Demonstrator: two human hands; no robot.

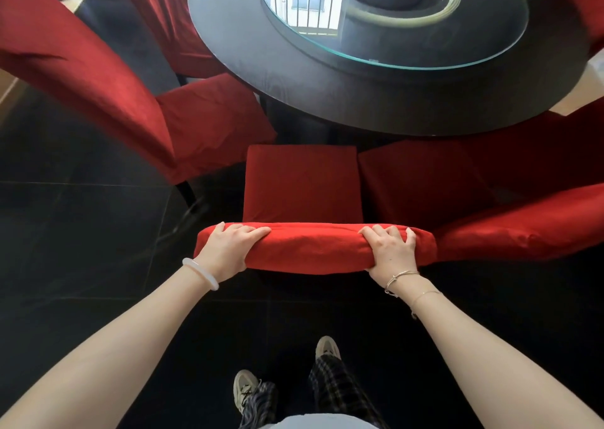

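Your left hand [228, 248] and right hand [390, 248] grip opposite ends of the chair back [313, 248], fingers curled over its top edge, its long axis running crosswise, the seat [302, 183] pointing toward the table [327, 95].

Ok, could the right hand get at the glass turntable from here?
Probably not. The right hand grips the chair back, and that chair's seat plus the wide dark rim of the table lie between it and the glass turntable, so it looks too far.
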